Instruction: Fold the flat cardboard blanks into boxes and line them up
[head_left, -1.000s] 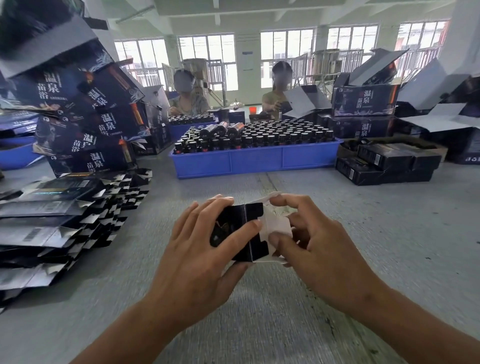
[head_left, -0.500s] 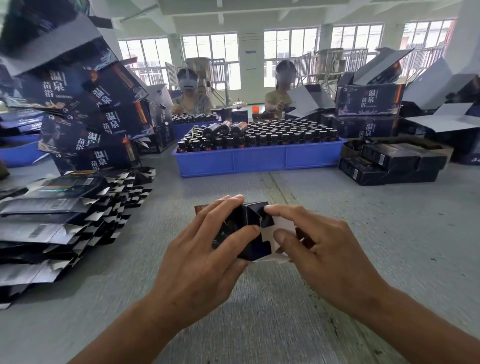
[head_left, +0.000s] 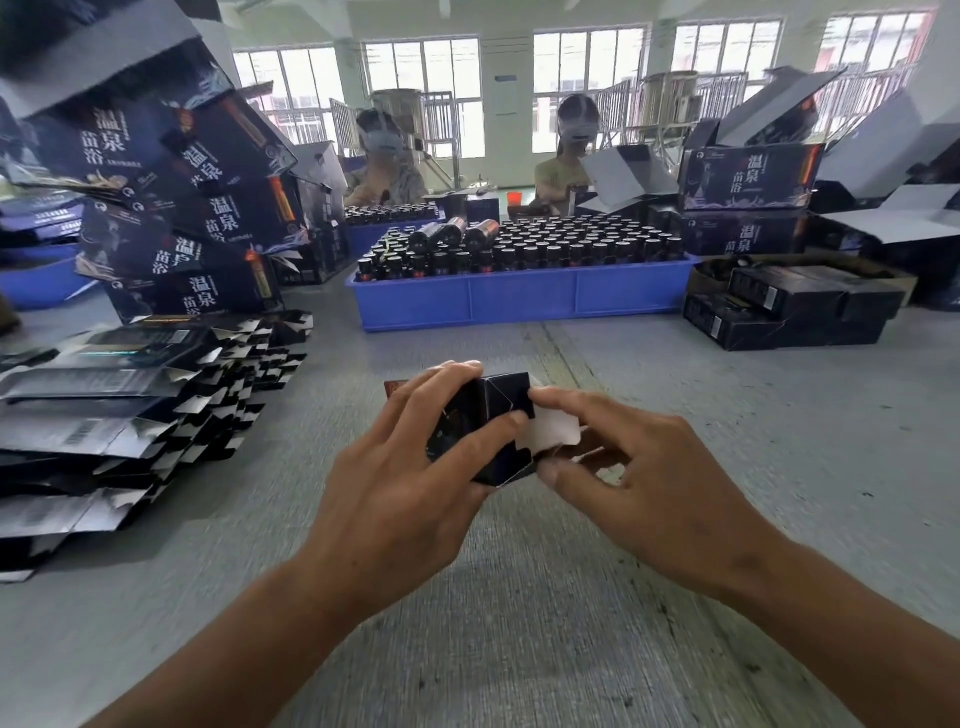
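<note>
1. One small black cardboard box (head_left: 480, 431), half-folded, is held above the grey table (head_left: 779, 415) at the centre of the view, between two hands.
2. The left hand (head_left: 395, 499) grips the box's dark body, fingers curled over the top and thumb stretched along the near face; the right hand (head_left: 639, 478) pinches the box's white end flap (head_left: 550, 439) between forefinger and thumb, the other fingers loosely spread.
3. One fanned stack of flat black-and-silver cardboard blanks (head_left: 119, 415) lies on the table to the left, well apart from the hands; behind it leans a heap of large dark printed cartons (head_left: 171, 208), too jumbled to count.
4. One long blue plastic tray (head_left: 519, 299) stands beyond the hands, packed with dark small bottles (head_left: 545, 249) too many to count; three bottles lie on their sides on top.
5. A pile of finished black boxes (head_left: 789, 312) sits at the right, near the tray's end; their number is unclear.
6. Two people (head_left: 384, 171) sit behind the tray at the far side.
</note>
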